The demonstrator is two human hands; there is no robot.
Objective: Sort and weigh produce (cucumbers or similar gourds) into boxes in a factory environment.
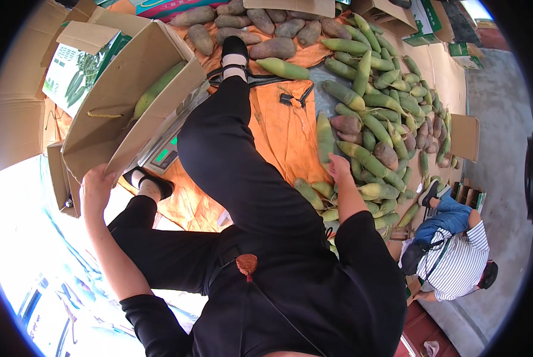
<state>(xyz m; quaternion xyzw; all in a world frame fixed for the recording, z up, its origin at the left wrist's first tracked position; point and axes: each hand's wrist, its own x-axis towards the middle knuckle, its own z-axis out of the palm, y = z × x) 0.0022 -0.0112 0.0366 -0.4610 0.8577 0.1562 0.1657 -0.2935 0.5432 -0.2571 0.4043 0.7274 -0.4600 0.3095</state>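
My left hand (96, 189) is closed on the near edge of an open cardboard box (109, 101), which stands tilted on a scale (162, 156) with a lit green display. Inside the box lies a long green radish (157, 91). On the right, my right hand (339, 168) is closed around the lower end of another green radish (324, 138), at the left side of a big heap of green radishes (376, 128). Its fingertips are partly hidden against that radish.
Purple-brown radishes (275, 48) lie in rows on the orange sheet (281, 122) at the far side. A single green radish (283, 68) rests by my foot. Printed cartons (79, 68) stand at the left. A person in a striped shirt (457, 259) bends over at the right.
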